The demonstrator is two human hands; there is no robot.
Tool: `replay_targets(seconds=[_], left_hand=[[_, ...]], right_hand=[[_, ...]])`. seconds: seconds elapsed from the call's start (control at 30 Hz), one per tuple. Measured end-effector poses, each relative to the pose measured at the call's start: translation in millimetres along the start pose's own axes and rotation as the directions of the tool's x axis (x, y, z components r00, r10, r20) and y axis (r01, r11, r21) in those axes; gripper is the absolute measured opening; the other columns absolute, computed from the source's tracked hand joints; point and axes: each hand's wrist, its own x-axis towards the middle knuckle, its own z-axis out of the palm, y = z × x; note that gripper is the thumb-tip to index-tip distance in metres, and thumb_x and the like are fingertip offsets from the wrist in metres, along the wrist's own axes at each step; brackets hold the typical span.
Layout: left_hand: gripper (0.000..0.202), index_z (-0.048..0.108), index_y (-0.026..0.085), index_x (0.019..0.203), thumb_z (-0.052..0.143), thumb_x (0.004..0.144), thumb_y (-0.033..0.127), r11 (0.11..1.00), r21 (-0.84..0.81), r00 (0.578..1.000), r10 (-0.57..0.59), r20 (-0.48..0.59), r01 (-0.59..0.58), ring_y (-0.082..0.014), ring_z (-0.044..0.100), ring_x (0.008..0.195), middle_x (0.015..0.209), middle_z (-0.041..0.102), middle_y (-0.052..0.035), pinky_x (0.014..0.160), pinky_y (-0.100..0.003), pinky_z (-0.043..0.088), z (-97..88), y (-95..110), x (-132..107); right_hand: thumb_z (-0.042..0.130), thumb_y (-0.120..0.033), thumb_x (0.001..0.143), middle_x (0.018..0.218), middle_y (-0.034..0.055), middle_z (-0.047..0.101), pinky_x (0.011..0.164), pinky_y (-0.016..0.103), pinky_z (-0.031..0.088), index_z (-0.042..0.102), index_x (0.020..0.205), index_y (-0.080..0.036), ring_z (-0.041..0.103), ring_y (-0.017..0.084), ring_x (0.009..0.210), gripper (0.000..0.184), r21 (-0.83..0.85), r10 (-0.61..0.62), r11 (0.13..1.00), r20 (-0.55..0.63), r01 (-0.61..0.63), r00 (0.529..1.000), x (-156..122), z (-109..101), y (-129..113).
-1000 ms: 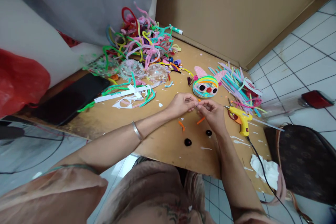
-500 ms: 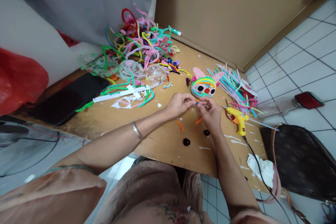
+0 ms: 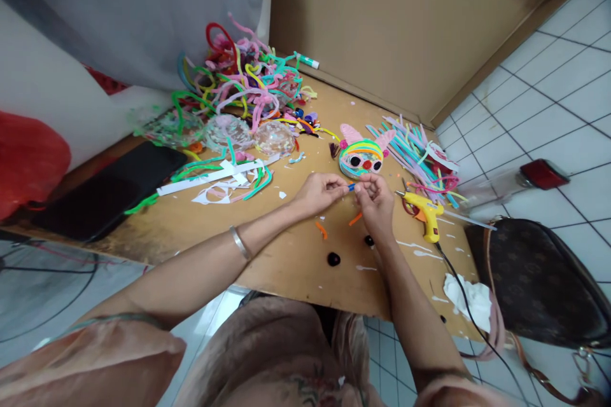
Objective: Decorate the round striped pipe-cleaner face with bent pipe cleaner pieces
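My left hand (image 3: 319, 193) and my right hand (image 3: 377, 201) meet over the middle of the wooden board (image 3: 296, 254). Both pinch a short blue pipe-cleaner piece (image 3: 352, 187) between their fingertips, just above the board. Right behind the hands lies a round craft face (image 3: 360, 158) wound from coloured pipe cleaners, with pink ears, black eyes and a red nose. Two orange pipe-cleaner scraps (image 3: 321, 229) and two black beads (image 3: 333, 259) lie on the board under my wrists.
A yellow glue gun (image 3: 424, 211) with a black cord lies right of my right hand. Cut pipe cleaners (image 3: 413, 146) lie behind it; a tangled pile (image 3: 238, 79) sits at the back left. White paper scraps (image 3: 214, 178), a black phone (image 3: 107, 187), a brown bag (image 3: 539, 280).
My hands have stayed together over the board, working the small piece; a blue bit now shows between the fingertips. The view has shifted slightly left.
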Motion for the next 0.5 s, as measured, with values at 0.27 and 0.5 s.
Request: replay_targets(seconds=[0.27, 0.5], left_hand=[[0.027, 0.063, 0.013, 0.073, 0.075, 0.069, 0.037, 0.951, -0.308, 0.997, -0.056, -0.062, 0.034, -0.0071, 0.052, 0.055, 0.06, 0.059, 0.0019, 0.059, -0.022, 0.042, 2.2, -2.6, 3.1], [0.029, 0.065, 0.012, 0.076, 0.076, 0.068, 0.037, 0.937, -0.344, 0.998, -0.067, -0.011, 0.059, -0.0066, 0.053, 0.054, 0.06, 0.061, 0.0019, 0.058, -0.022, 0.043, 5.7, -4.0, 0.8]], right_hand=[[0.07, -0.044, 0.074, 0.067, -0.0026, 0.061, 0.057, 0.025, 0.044, 0.066, 0.088, -0.019, 0.05, 0.01, 0.057, 0.029, 0.055, 0.05, 0.997, -0.022, -0.049, 0.998, -0.6, 2.2, -4.2], [0.071, -0.045, 0.072, 0.06, -0.0045, 0.057, 0.051, 0.024, 0.04, 0.064, 0.082, -0.02, 0.047, 0.009, 0.052, 0.028, 0.098, 0.103, 0.99, 0.024, -0.105, 0.994, -4.6, 8.5, 0.7]])
